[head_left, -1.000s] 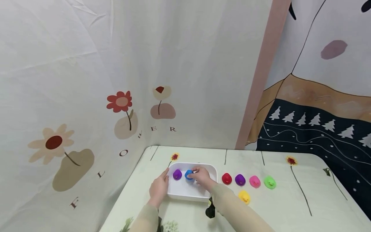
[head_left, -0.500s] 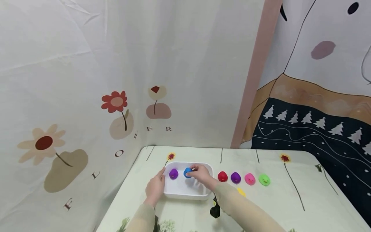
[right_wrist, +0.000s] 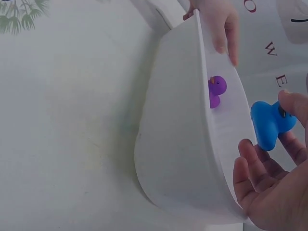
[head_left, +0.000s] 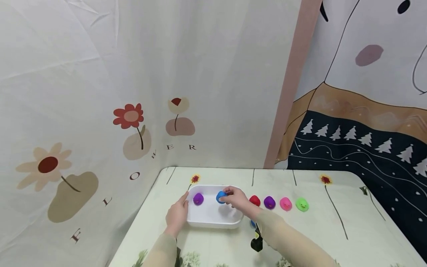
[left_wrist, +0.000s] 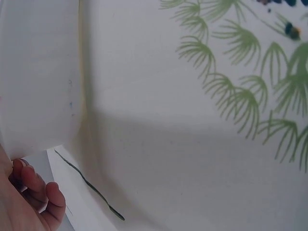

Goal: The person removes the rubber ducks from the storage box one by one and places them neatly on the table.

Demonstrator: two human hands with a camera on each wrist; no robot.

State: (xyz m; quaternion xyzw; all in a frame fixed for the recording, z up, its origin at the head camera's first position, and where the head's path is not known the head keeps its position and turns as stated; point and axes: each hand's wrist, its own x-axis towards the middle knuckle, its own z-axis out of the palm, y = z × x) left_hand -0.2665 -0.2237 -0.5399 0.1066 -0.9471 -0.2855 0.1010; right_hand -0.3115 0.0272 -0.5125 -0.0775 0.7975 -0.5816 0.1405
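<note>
A blue rubber duck (right_wrist: 267, 122) is pinched between the thumb and fingers of my right hand (head_left: 236, 198), raised over the right half of a white tray (head_left: 213, 218). Inside that tray, toward its left end, sits a purple rubber duck (head_left: 198, 199), seen side-on in the right wrist view. My left hand (head_left: 176, 217) grips the tray's left end, thumb over the rim. In the left wrist view its curled fingers (left_wrist: 53, 199) show below the tray's outer wall (left_wrist: 43, 77).
Right of the tray, a row holds a red duck (head_left: 255, 200), another purple duck (head_left: 269, 202), a pink duck (head_left: 285, 204) and a green duck (head_left: 302, 204). A blue object (head_left: 252, 224) shows partly behind my right sleeve. Patterned curtains stand behind the table (head_left: 320, 230).
My right hand has moved the blue duck rightward over the tray. The yellow duck is now hidden by my right arm, and a blue object shows beside it. The head view has shifted slightly.
</note>
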